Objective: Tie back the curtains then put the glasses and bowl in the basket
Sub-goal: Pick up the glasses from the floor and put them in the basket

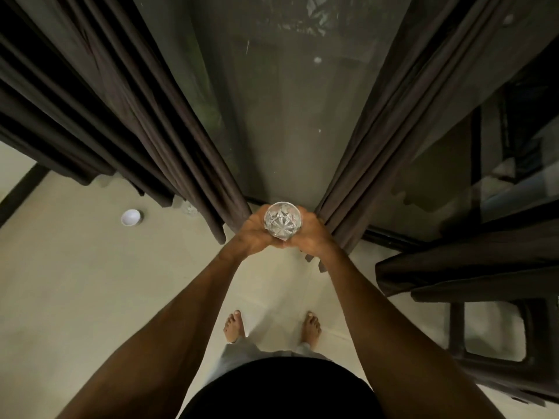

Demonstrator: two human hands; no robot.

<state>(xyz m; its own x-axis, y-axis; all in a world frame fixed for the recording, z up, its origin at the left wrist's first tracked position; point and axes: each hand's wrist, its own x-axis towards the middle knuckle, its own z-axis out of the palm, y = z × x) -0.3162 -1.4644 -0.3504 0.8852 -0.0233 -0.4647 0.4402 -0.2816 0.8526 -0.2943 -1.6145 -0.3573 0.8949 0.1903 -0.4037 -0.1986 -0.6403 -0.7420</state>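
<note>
Crystal glass [282, 220] gripped upright between left hand [253, 234] and right hand [312, 234].

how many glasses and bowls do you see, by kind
cut glass: 1, gripped by left hand and right hand
white bowl: 1, on the floor
total: 2
a faint clear thing by the left curtain hem may be another glass

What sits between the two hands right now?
A clear cut-glass tumbler, gripped between the left hand and the right hand, seen from above in the head view.
</note>
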